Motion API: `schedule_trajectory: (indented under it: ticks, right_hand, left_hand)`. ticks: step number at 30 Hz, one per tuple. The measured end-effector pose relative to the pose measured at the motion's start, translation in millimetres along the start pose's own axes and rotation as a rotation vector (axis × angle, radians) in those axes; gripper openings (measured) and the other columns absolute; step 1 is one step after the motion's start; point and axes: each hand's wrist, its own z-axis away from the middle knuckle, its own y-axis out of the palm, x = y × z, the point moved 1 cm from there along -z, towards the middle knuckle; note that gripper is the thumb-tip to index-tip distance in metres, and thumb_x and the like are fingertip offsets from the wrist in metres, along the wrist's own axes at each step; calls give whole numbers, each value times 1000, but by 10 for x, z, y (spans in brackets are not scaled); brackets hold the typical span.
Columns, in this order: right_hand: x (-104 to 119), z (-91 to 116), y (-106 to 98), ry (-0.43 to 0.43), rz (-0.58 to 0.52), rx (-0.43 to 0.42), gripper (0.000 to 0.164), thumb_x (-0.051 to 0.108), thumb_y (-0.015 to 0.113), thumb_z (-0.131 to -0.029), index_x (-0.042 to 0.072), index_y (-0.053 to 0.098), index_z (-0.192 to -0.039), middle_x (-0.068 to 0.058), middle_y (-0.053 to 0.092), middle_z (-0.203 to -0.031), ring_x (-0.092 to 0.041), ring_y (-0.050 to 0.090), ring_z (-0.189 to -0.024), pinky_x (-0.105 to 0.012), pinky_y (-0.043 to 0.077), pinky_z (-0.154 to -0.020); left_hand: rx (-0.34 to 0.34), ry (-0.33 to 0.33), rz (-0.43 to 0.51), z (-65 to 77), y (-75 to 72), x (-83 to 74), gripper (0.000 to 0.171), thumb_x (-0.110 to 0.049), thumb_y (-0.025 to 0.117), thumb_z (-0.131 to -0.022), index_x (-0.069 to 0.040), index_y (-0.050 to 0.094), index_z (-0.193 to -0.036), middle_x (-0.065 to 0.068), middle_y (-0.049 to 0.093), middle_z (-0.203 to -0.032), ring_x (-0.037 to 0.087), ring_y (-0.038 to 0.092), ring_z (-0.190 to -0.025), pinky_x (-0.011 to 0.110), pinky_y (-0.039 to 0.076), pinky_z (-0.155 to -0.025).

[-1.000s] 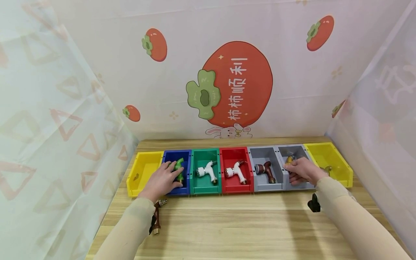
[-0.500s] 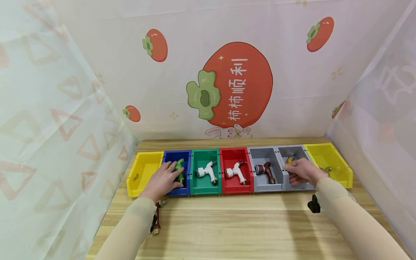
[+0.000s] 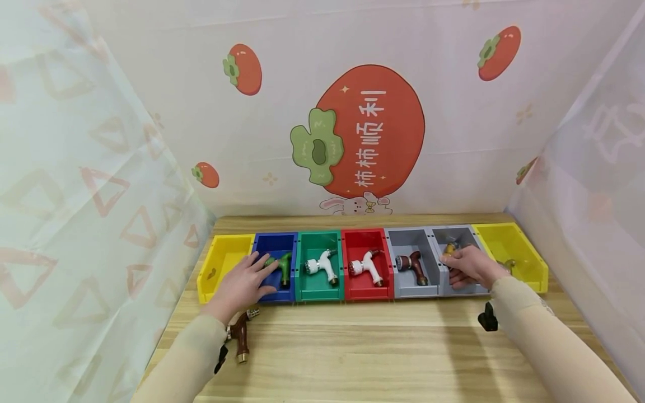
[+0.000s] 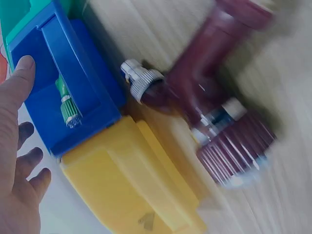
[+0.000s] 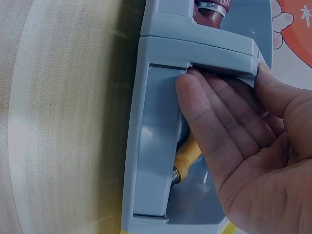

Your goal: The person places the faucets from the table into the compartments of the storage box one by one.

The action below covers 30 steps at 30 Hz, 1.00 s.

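Observation:
My left hand [image 3: 239, 285] is over the blue bin [image 3: 274, 243], its fingers spread. Inside that bin lies a green faucet [image 3: 284, 268], its handle partly behind the fingertips; the left wrist view shows a gap between thumb and faucet. At the second grey bin [image 5: 158, 141], my right hand [image 3: 471, 266] pinches the side wall, thumb at the rim and fingers inside. A yellow faucet [image 5: 185, 158] in this bin is partly hidden by the fingers. On the table below my left wrist lies a dark red faucet [image 4: 204, 83].
Bins stand in a row along the table's back. White faucets lie in the green bin [image 3: 321, 238] and red bin [image 3: 360, 238], a dark red one [image 3: 413, 267] in the first grey bin. Yellow bins [image 3: 504, 240] end the row; the right one holds a small faucet [image 3: 509, 264].
My left hand has let go of the green faucet and drawn back leftward. The green faucet now lies turned, handle to the left. My right hand has stayed in place.

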Motion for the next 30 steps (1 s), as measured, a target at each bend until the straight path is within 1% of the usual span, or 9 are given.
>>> schedule_trajectory:
  ticks: [3, 7, 10, 14, 18, 22, 26, 30]
  right_hand:
    - [-2, 4, -2, 1, 3, -2, 38, 32, 60, -105, -6, 66, -106, -13, 65, -82, -23, 69, -72, -40, 63, -72]
    - [-4, 2, 2, -2, 3, -1, 37, 32, 60, -105, -5, 67, -104, -13, 65, -82, -23, 69, -72, -40, 63, -71]
    - [0, 1, 5, -3, 3, 1, 37, 31, 59, -105, -5, 67, -103, -14, 65, -82, -23, 69, -72, -40, 63, -71]
    - [6, 4, 4, -2, 2, 3, 37, 31, 59, -105, -5, 66, -103, -14, 65, -82, -23, 69, -72, -40, 63, -71]
    - [9, 9, 4, -4, -3, 8, 37, 31, 59, -106, -5, 66, -104, -14, 64, -83, -23, 69, -72, -40, 63, -71]
    - [12, 15, 5, -5, -3, 7, 36, 30, 59, -106, -5, 66, -104, -14, 65, -83, -23, 69, -72, -40, 63, -71]
    - [13, 18, 8, -3, -4, 5, 35, 29, 59, -106, -5, 66, -103, -14, 65, -82, -23, 70, -72, -40, 63, -71]
    - [12, 18, 9, -4, -7, 7, 35, 29, 59, -106, -5, 66, -104, -14, 66, -82, -23, 70, -72, -40, 63, -71]
  left_hand:
    - [-5, 11, -12, 113, -36, 23, 70, -48, 77, -89, -15, 57, -147, 19, 51, -152, 48, 41, -142, 63, 34, -116]
    - [4, 0, -17, 277, -49, 39, 74, -51, 76, -88, -15, 55, -149, 19, 49, -154, 49, 37, -144, 66, 33, -115]
    - [18, -12, -30, 404, -54, 18, 75, -53, 77, -86, -17, 56, -149, 18, 49, -154, 49, 37, -144, 66, 33, -114]
    - [22, -7, -31, 577, -40, -33, 75, -52, 80, -85, -18, 58, -147, 18, 50, -153, 50, 40, -142, 65, 38, -112]
    - [23, 7, -18, 743, 4, -85, 75, -52, 82, -82, -17, 60, -145, 18, 53, -151, 51, 44, -139, 65, 41, -109]
    - [37, 4, -7, 886, 59, -131, 78, -56, 82, -80, -18, 60, -145, 18, 53, -151, 51, 44, -138, 66, 41, -108]
    - [61, -10, 5, 998, 120, -171, 83, -61, 81, -77, -19, 60, -146, 17, 53, -151, 52, 44, -138, 66, 40, -109]
    - [85, -29, 29, 1087, 179, -199, 87, -62, 81, -75, -19, 58, -147, 18, 52, -151, 54, 44, -137, 66, 39, -109]
